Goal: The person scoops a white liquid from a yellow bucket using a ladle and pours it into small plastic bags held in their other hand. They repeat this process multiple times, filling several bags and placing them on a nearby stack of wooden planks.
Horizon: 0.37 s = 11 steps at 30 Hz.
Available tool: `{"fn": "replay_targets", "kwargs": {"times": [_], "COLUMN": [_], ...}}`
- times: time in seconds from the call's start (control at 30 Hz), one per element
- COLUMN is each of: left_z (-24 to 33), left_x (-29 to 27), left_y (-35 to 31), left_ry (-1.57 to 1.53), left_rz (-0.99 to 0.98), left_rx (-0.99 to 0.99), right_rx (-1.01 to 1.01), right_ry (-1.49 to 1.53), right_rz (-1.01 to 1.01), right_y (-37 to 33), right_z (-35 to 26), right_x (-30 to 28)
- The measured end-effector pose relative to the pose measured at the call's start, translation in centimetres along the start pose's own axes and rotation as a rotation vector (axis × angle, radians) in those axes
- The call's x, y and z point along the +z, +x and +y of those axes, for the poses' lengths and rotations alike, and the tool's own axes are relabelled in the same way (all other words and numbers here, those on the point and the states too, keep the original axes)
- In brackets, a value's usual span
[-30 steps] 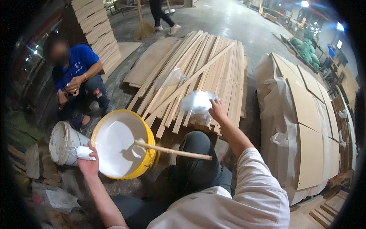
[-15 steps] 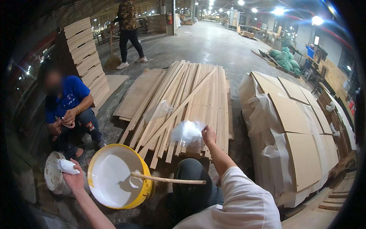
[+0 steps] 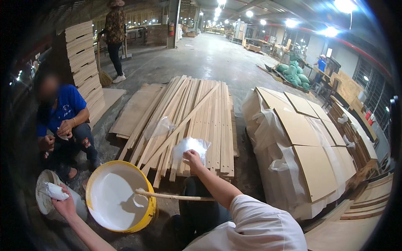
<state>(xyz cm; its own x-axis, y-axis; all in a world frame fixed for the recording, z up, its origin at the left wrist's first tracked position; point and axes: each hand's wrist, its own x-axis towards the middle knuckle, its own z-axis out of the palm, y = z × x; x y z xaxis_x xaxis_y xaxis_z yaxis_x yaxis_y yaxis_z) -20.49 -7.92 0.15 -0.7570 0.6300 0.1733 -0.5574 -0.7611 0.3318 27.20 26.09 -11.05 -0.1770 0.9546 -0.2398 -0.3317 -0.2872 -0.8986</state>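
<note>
My left hand [image 3: 65, 206] is closed around a small plastic bag packed with white material [image 3: 55, 191], over a white bucket [image 3: 78, 204] with a smeared rim. My right hand [image 3: 192, 159], fingers curled together, is in front of a clear plastic bag with white contents [image 3: 201, 147] above the wooden strips [image 3: 213, 121]. Whether the fingers grip that bag cannot be made out. Between my arms stands a yellow bucket [image 3: 151, 217], white inside and holding white liquid. A wooden stick [image 3: 176, 196] leans across its rim, its coated end inside.
A person in blue [image 3: 69, 104] squats at the left, fingers together. Stacked panels [image 3: 81, 58] rise behind. Another clear bag [image 3: 161, 126] lies on the strips. Wrapped boards [image 3: 305, 146] stand at right. Farther off are green sacks [image 3: 293, 73] and a standing person [image 3: 115, 37].
My right hand has moved left, from the clear bag's right edge to in front of it. The left hand still holds its bag. The view has shifted, and the standing person has changed stance.
</note>
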Motion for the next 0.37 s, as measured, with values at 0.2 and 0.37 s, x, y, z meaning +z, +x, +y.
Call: {"fn": "replay_targets", "kwargs": {"times": [0.2,0.37], "left_z": [1.5,1.3], "left_x": [-0.9,-0.5], "left_y": [0.7,0.8], "left_ry": [0.045,0.073], "left_rz": [0.062,0.157], "left_rx": [0.057,0.039], "right_rx": [0.136,0.230], "right_ry": [0.020,-0.021], "right_rz": [0.009,-0.139], "right_y": [-0.4,0.5], "right_z": [0.7,1.2], "right_x": [0.3,-0.9]}}
